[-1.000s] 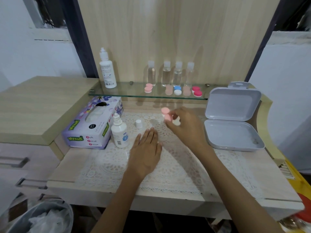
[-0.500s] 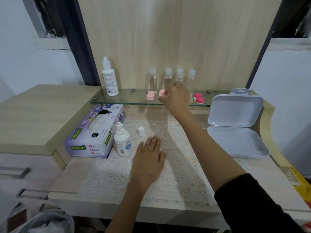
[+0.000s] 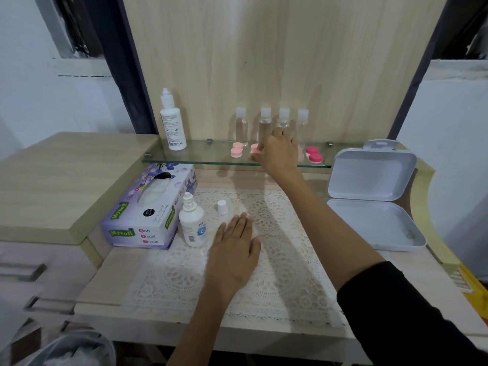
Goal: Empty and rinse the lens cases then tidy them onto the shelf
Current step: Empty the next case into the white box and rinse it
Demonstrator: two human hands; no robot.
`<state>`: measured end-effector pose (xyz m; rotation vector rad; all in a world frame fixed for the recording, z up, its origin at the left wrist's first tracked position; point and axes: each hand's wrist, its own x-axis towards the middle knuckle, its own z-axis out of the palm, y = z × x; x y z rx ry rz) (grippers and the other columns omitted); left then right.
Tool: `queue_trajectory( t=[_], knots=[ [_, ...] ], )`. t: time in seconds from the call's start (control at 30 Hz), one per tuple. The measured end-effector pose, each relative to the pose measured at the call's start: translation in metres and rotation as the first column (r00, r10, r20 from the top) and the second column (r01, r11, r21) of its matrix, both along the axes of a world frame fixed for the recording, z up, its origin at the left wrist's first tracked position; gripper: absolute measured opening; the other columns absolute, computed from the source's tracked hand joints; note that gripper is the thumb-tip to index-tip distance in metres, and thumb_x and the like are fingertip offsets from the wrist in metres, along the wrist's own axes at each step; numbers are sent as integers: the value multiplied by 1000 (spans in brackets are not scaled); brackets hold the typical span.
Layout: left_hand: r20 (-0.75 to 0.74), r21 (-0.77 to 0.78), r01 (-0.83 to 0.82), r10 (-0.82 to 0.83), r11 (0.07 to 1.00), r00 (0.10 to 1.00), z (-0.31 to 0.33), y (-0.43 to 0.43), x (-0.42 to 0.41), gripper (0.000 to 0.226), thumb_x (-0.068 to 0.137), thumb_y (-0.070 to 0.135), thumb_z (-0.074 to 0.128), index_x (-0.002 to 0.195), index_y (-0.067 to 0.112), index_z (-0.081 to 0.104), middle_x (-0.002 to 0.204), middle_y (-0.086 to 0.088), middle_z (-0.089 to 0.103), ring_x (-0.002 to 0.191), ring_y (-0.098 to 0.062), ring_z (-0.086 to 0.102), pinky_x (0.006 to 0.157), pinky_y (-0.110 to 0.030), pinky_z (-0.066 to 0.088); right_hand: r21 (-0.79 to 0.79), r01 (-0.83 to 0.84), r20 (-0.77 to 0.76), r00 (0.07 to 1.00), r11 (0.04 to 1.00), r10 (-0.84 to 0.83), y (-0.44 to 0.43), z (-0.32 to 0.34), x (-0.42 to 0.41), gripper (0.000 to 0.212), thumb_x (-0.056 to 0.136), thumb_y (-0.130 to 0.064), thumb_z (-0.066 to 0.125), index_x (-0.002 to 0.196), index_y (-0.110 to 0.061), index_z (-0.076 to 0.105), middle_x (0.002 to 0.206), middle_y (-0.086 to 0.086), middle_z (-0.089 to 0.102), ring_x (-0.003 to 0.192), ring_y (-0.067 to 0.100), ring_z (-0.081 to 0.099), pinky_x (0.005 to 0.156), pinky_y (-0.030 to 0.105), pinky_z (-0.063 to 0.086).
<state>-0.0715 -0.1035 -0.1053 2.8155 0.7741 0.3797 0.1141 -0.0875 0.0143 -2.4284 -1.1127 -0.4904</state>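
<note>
Your right hand is up at the glass shelf, fingertips pinched on a pale pink lens case. The case is right at the shelf surface, but I can't tell if it's fully down on the glass. You're slotting it just beside the other pink case, in front of the row of clear bottles. The red case sits past your hand on the right, so it looks like you're lining everything up along the front.

Your left hand lies flat on the lace mat, fingers straight, holding nothing. My guess is it's just bracing you while you reach.

The small solution bottle stands uncapped on the mat with its cap nearby, probably left that way for rinsing. The grey box lies lid-open on the right.

Glass is slick and the case is near the front edge, so let go gently.
</note>
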Motion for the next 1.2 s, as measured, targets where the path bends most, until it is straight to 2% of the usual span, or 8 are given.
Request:
queue_trajectory(
  t=[0.2, 0.33, 0.47, 0.57, 0.83, 0.93, 1.1, 1.2],
  knots=[
    [9, -16, 4, -4, 1000, 1000, -1, 0, -1, 87, 76, 55, -15, 152, 19, 9, 160, 5, 4, 146, -6, -2, 119, -29, -5, 40, 56, 15, 998, 998, -57, -10, 2, 5, 58, 77, -54, 69, 118, -13, 61, 125, 9, 56, 121, 28, 44, 98, 40, 30],
    [-1, -21, 0, 0, 1000, 1000, -1, 1, 0, 73, 87, 52, -3, 152, 19, 9, 160, 5, 4, 146, -7, -1, 119, -31, -3, 9, 99, 93, 991, 995, -99, -18, -3, 7, 51, 80, -56, 64, 107, -12, 65, 117, 7, 55, 113, 27, 42, 93, 38, 30],
    [12, -22, 7, -6, 1000, 1000, -1, 0, -1, 86, 78, 56, -13, 151, 19, 10, 160, 4, 5, 146, -7, -1, 119, -31, -3, 8, 102, 119, 988, 995, -102, -18, -6, 7, 47, 82, -52, 63, 106, -12, 65, 116, 8, 55, 111, 28, 42, 91, 38, 31],
    [16, -29, 7, -6, 1000, 1000, -1, 0, -1, 78, 84, 54, -8, 151, 19, 11, 160, 4, 5, 146, -7, -1, 119, -31, -3, 12, 93, 122, 988, 996, -94, -16, -5, 6, 40, 83, -46, 65, 105, -12, 65, 115, 8, 57, 110, 28, 44, 90, 38, 30],
    [9, -40, 7, -7, 999, 1000, 3, -1, -3, 62, 96, 47, 8, 152, 19, 10, 160, 5, 4, 146, -7, -1, 119, -31, -3, 12, 67, 228, 971, 998, -68, -19, -8, 4, 16, 83, -27, 58, 89, -14, 67, 86, 3, 66, 94, 25, 49, 78, 36, 24],
    [13, -45, 8, -7, 999, 1000, 3, -1, -3, 55, 102, 41, 18, 152, 18, 10, 160, 4, 4, 146, -7, -2, 119, -32, -2, 30, 39, 192, 980, 999, -44, -24, -6, 2, 17, 84, -25, 58, 94, -14, 65, 90, 5, 67, 97, 26, 50, 81, 37, 26],
    [23, -54, 11, -10, 998, 1000, 4, -1, -3, 55, 103, 40, 19, 152, 18, 10, 160, 4, 4, 146, -7, -2, 119, -31, -3, 236, -24, 106, 994, 971, -1, -48, -7, -13, 22, 82, -25, 59, 102, -16, 63, 93, 3, 67, 99, 24, 51, 81, 36, 28],
    [35, -50, 11, -10, 999, 999, 3, -1, -3, 55, 103, 40, 20, 152, 18, 11, 160, 4, 5, 146, -7, 0, 119, -30, -3, 292, -100, 0, 994, 951, 105, -67, -18, -25, 22, 81, -21, 63, 103, -16, 63, 96, 1, 66, 98, 24, 52, 85, 37, 33]
  ],
)
